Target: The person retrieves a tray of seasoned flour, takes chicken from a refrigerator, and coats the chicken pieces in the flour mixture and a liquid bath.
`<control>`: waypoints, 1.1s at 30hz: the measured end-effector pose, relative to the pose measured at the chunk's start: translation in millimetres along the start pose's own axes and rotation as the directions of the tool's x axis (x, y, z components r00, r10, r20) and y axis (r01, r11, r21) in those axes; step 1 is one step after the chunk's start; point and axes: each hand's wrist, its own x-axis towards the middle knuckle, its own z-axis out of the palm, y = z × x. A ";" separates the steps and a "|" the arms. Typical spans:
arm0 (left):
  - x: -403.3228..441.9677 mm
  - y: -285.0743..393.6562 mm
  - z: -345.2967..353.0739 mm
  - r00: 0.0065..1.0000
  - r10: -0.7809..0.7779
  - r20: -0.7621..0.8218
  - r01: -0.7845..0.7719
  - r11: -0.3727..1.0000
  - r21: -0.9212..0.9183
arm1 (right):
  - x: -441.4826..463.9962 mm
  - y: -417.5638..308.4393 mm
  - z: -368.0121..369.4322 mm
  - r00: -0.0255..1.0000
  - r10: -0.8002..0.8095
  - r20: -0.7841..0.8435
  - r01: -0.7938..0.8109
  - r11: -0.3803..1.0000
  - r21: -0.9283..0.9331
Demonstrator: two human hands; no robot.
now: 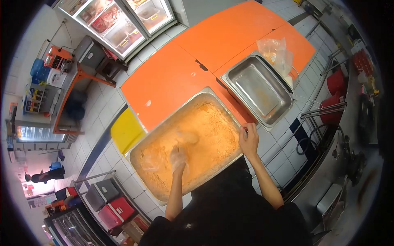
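A large metal tray [137, 180] holds orange-yellow powder, with clumps along its edges. Inside it, my left hand [178, 159], in what looks like a clear plastic glove, reaches down into the powder; its fingers are partly hidden and blurred. Just beyond those fingers lies a pale, powder-coated lump [188, 137]. My right hand [248, 139] is bare and closed on the tray's right rim, with its fingers curled over the edge.
An orange table [164, 86] lies under the tray's far side. To the right are an empty steel pan [262, 92] and a plastic bag [274, 53]. A yellow panel [126, 130] stands left. Glass-door fridges [119, 24] are behind; a person [48, 175] is far left.
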 end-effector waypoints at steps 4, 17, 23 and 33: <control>-15.4 -22.3 44.1 0.878 0.338 0.339 -0.418 0.886 0.199 | 1.1 -0.9 0.2 1.000 0.003 0.008 -0.003 1.000 -0.022; -4.0 122.4 92.1 0.692 0.562 0.453 -0.487 0.826 -0.282 | -0.4 -1.6 1.5 1.000 0.002 -0.010 -0.002 1.000 -0.004; 14.0 87.8 -29.9 0.958 0.287 0.003 -0.284 0.944 0.165 | 0.0 -1.1 0.1 1.000 0.023 0.009 -0.022 0.999 -0.034; 41.5 32.5 -74.1 0.947 0.197 0.255 -0.188 0.980 -0.061 | -0.8 1.0 -2.8 1.000 0.017 0.008 -0.017 1.000 -0.007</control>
